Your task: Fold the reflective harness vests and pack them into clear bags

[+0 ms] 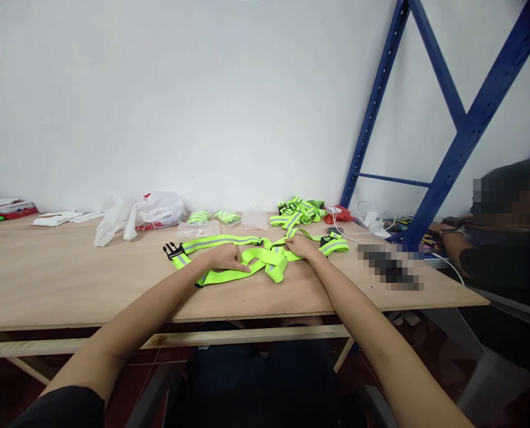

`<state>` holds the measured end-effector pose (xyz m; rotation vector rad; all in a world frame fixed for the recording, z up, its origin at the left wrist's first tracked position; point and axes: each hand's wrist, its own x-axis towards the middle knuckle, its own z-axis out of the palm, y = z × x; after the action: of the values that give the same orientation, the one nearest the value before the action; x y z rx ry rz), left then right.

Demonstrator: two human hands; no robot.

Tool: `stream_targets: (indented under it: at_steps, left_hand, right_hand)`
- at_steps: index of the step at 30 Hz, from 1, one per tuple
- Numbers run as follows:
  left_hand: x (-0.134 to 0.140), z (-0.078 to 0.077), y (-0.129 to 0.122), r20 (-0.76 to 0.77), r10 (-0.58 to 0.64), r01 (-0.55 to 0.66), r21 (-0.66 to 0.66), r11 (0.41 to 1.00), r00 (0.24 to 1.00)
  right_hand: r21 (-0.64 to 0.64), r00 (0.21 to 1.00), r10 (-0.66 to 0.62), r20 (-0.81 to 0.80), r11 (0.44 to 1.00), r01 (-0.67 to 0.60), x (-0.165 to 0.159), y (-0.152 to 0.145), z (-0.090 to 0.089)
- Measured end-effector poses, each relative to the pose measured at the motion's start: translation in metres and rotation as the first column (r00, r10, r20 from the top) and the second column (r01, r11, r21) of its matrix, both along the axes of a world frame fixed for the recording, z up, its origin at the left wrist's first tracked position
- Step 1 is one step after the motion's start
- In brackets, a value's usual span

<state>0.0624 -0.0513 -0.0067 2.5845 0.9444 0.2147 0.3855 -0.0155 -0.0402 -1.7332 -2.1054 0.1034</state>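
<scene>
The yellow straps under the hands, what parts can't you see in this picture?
Head view:
- Left hand covers part of the yellow straps; its grip cannot be told.
- Right hand hides the strap beneath it.
- Black buckle: too small to tell if clipped.
- Pile of straps farther back: too small to count.
- Blurred patch on the table.

The white plastic bag point(158, 209) carries red printed characters, too small and blurred to read.
</scene>
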Motion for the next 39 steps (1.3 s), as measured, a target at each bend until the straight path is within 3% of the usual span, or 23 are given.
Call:
stream_targets:
  at_steps: [4,8,12,15,18,20,25,29,33,39]
  left_hand:
    - [0.002,0.002,0.005,-0.046,0.002,-0.003,-0.03,1.0,0.999]
    - [-0.002,0.001,0.004,-0.022,0.021,-0.023,-0.068,0.997,1.0]
    - [-0.014,0.004,0.004,0.218,0.084,-0.069,-0.077,0.995,0.972]
    - [-0.014,0.012,0.016,0.403,0.12,-0.169,0.088,0.982,0.907]
    - [0.003,0.014,0.035,0.328,0.08,-0.179,0.282,0.943,0.941]
    - [0.022,0.008,0.046,0.233,0.023,-0.104,0.344,0.933,0.972]
    - [0.061,-0.02,0.052,0.009,-0.128,0.118,0.329,0.937,0.992]
    - [0.059,-0.028,0.047,-0.018,-0.071,0.073,0.276,0.958,0.997]
    - [0.048,-0.023,0.047,-0.039,0.016,-0.007,0.218,0.976,0.999]
    - [0.041,-0.028,0.056,-0.05,0.076,-0.063,0.218,0.974,0.996]
  right_hand:
    - [-0.107,0.985,-0.137,0.108,0.983,0.149,-0.007,-0.006,0.005]
    - [-0.07,0.987,-0.134,0.093,0.988,0.141,-0.012,-0.016,0.008]
    - [0.005,0.999,-0.039,-0.024,0.999,0.039,-0.013,-0.023,0.008]
    - [0.039,0.986,0.075,-0.151,0.997,-0.07,-0.017,-0.022,0.005]
    - [0.072,0.94,0.19,-0.284,0.982,-0.177,-0.022,-0.017,-0.001]
    - [0.094,0.89,0.258,-0.377,0.966,-0.24,-0.025,-0.013,-0.007]
    - [0.065,0.726,0.37,-0.58,0.909,-0.412,-0.025,-0.008,-0.013]
    - [-0.023,0.646,0.377,-0.664,0.853,-0.522,-0.022,-0.01,-0.006]
    - [-0.067,0.629,0.332,-0.703,0.85,-0.523,-0.024,-0.015,0.0]
    - [-0.001,0.536,0.226,-0.814,0.921,-0.39,-0.021,-0.019,0.001]
